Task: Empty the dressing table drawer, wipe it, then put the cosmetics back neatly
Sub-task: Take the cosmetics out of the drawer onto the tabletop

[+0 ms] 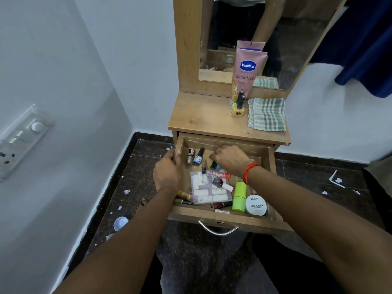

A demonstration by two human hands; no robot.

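Left hand (167, 169) grips drawer (222, 217) left wall; right hand (230, 158) curled over nail polish bottles (197, 159), can't tell if grasping.

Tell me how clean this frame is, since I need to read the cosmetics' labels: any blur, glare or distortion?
Head view: soft, even light, no hard shadows or glare; wide-angle stretch bows the walls and swells the forearms; centre sharp, so the Vaseline tube and the Zudio nail polish tub read clearly; the right hand in the drawer looks slightly soft.

Left hand (167, 172) grips drawer (212, 217); right hand (231, 159) inside.
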